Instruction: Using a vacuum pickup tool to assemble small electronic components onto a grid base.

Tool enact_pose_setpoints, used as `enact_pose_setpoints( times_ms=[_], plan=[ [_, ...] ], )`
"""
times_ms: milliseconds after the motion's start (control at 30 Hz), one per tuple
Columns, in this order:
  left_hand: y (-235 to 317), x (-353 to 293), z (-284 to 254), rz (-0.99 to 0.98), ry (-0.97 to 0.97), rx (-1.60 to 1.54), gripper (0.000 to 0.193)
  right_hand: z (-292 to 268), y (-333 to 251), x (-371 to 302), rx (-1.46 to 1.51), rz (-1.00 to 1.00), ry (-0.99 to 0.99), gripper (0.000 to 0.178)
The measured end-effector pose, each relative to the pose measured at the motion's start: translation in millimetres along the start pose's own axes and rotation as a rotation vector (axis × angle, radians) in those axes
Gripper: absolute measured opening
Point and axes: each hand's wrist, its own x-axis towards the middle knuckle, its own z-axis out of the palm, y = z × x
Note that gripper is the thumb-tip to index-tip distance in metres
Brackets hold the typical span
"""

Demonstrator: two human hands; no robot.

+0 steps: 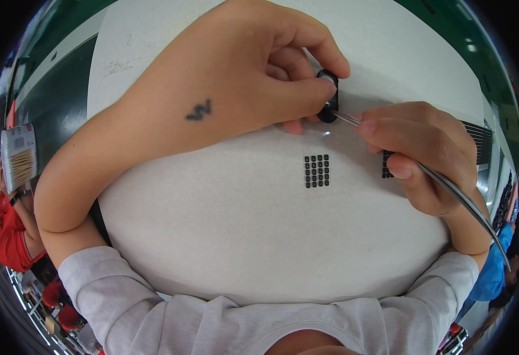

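My left hand (271, 71) is closed on a small black oblong part (328, 113), with the thumb lying over its face and the fingers behind it. Much of that part is hidden by the thumb. From the right, my right hand (422, 148) grips metal tweezers (457, 192) like a pen. Their tips meet the lower end of the black part; whether they pinch anything there is too small to tell. Just below, on the white surface, lies a grid of tiny black squares (317, 171). Another such grid (387, 165) is partly covered by my right hand.
The white work surface (241, 236) spreads under both arms. At the left edge stands a clear pack of cotton swabs (20, 158). A black striped piece (477, 142) lies beyond my right wrist. A person in red (14, 231) is at far left, and blue clothing (495, 275) shows at far right.
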Motion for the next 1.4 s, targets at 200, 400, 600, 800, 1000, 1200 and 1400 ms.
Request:
enact_pose_setpoints(
  times_ms=[200,400,600,800,1000,1200,1400],
  plan=[
    [3,1,1,-0.014,-0.001,0.001,0.022,-2,-1,0,0.002,0.020,-0.006,0.020],
    [1,0,0,-0.014,0.003,-0.028,0.023,1,-4,0,-0.017,0.035,0.018,0.020],
    [5,-2,-1,0.080,0.007,0.025,0.024,-6,-2,1,-0.012,0.018,0.000,0.018],
    [-13,-6,8,0.167,0.118,0.080,0.018,-4,-4,7,0.067,0.115,-0.010,0.020],
    [-14,-8,13,0.207,0.230,0.034,0.017,-4,-7,9,0.129,0.244,0.000,0.024],
    [-24,-7,10,0.303,0.191,0.066,0.015,-4,-6,9,0.370,0.373,-0.004,0.024],
    [-22,-7,8,0.288,0.181,0.004,0.016,-9,-10,7,0.223,0.318,0.041,0.025]
  ],
)
